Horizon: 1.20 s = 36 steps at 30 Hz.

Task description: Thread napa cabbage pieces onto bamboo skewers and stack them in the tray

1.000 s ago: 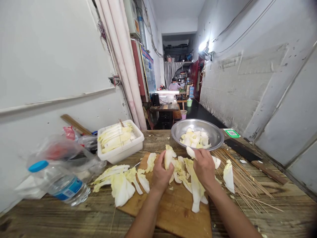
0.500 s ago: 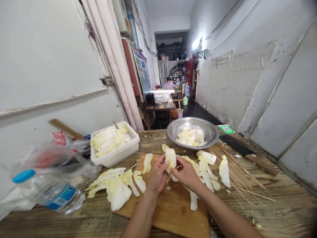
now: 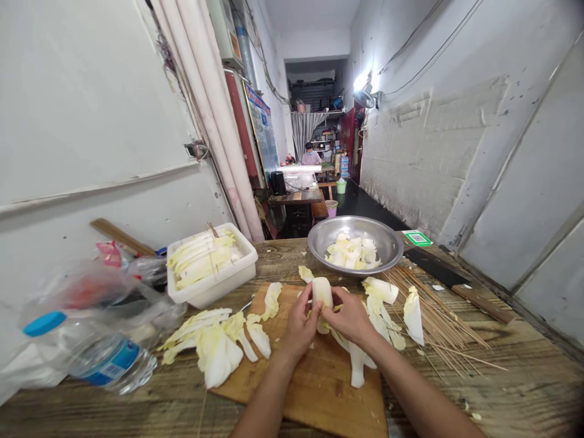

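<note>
My left hand (image 3: 301, 319) and my right hand (image 3: 347, 316) are both closed on one rolled napa cabbage leaf (image 3: 322, 293), its white stem side facing up, just above the wooden cutting board (image 3: 328, 389). The fingertips meet near its lower end. Loose cabbage leaves (image 3: 221, 356) lie over the board's left edge. More cabbage pieces (image 3: 381, 313) are spread to the right of my right hand, partly hidden by it. Beside them lies a fan of thin bamboo skewers (image 3: 440, 316).
A white tub (image 3: 214, 292) of skewered cabbage stands at the back left. Behind the board is a steel bowl (image 3: 387, 243) with cabbage pieces. A cleaver (image 3: 438, 267) lies at right, a water bottle (image 3: 100, 359) and plastic bags (image 3: 77, 286) at left. A person (image 3: 311, 157) is in the far background.
Both hands have shifted slightly right with the cabbage leaf, which is now rolled up more tightly between the fingers. A small leaf piece near the left fingertips now shows apart on the table.
</note>
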{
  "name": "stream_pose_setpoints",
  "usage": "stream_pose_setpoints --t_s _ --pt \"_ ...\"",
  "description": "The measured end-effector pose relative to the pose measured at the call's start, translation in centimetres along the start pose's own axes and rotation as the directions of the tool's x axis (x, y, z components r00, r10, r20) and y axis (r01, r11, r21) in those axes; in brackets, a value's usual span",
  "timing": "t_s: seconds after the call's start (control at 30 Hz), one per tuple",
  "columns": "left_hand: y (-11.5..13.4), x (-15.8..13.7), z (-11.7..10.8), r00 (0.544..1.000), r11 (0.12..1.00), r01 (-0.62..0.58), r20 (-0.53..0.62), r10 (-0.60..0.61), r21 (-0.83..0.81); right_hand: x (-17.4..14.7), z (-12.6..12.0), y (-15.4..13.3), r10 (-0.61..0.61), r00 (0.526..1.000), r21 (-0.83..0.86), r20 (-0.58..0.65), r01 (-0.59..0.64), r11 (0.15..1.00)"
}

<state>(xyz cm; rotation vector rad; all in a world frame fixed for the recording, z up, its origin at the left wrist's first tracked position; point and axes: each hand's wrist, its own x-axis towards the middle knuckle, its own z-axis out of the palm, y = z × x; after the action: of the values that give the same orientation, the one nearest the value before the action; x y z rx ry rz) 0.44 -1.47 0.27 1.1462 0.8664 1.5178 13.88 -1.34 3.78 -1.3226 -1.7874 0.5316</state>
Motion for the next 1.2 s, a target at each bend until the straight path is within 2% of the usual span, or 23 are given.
stream_pose_setpoints --t_s 0.2,0.37,0.47,0.6,0.7,0.73,0.8,0.87,0.93,1.07,1.2 --pt "0.2 -0.4 0.0 0.994 0.976 -0.1 0.059 0.09 0.193 0.2 -0.4 0.1 -0.029 0.999 -0.088 0.028 0.031 0.996" --pt "0.2 -0.6 0.0 0.989 0.969 -0.149 0.045 0.142 0.198 0.3 -1.2 0.4 -0.006 0.999 -0.245 -0.052 -0.007 0.97" --pt "0.3 -0.4 0.0 0.995 0.981 -0.099 -0.003 0.101 0.164 0.8 -2.1 0.9 -0.011 0.995 -0.304 -0.104 -0.022 0.953" --pt "0.5 0.0 -0.1 1.0 0.999 -0.021 -0.011 0.021 0.047 1.3 -3.4 1.7 -0.027 0.988 -0.363 -0.155 -0.031 0.931" --pt "0.6 0.5 -0.7 0.993 0.996 0.021 -0.12 -0.011 0.085 1.5 -4.0 2.3 -0.022 0.975 -0.373 -0.221 -0.063 0.926" --pt "0.7 0.7 -1.0 0.985 0.996 0.061 -0.168 -0.049 0.064 1.5 -4.1 2.4 -0.025 0.972 -0.364 -0.235 -0.064 0.929" --pt "0.7 1.2 -1.3 0.964 0.986 0.143 -0.211 -0.159 -0.089 1.6 -4.3 2.4 -0.051 0.973 -0.329 -0.224 -0.026 0.944" --pt "0.9 1.6 -1.5 0.959 0.939 0.172 -0.167 -0.229 -0.299 1.5 -4.0 2.3 -0.111 0.981 -0.278 -0.161 0.063 0.958" --pt "1.2 1.8 -1.5 0.97 0.89 0.158 -0.101 -0.221 -0.428 1.5 -3.5 2.0 -0.172 0.98 -0.211 -0.102 0.148 0.966" --pt "2.0 1.4 -1.2 0.983 0.859 0.151 -0.021 -0.185 -0.489 1.4 -2.1 1.7 -0.176 0.983 -0.023 -0.045 0.175 0.984" --pt "2.1 0.7 -0.7 0.969 0.85 0.248 0.108 -0.224 -0.465 1.1 -1.3 1.2 -0.146 0.987 0.183 0.065 0.132 0.974"
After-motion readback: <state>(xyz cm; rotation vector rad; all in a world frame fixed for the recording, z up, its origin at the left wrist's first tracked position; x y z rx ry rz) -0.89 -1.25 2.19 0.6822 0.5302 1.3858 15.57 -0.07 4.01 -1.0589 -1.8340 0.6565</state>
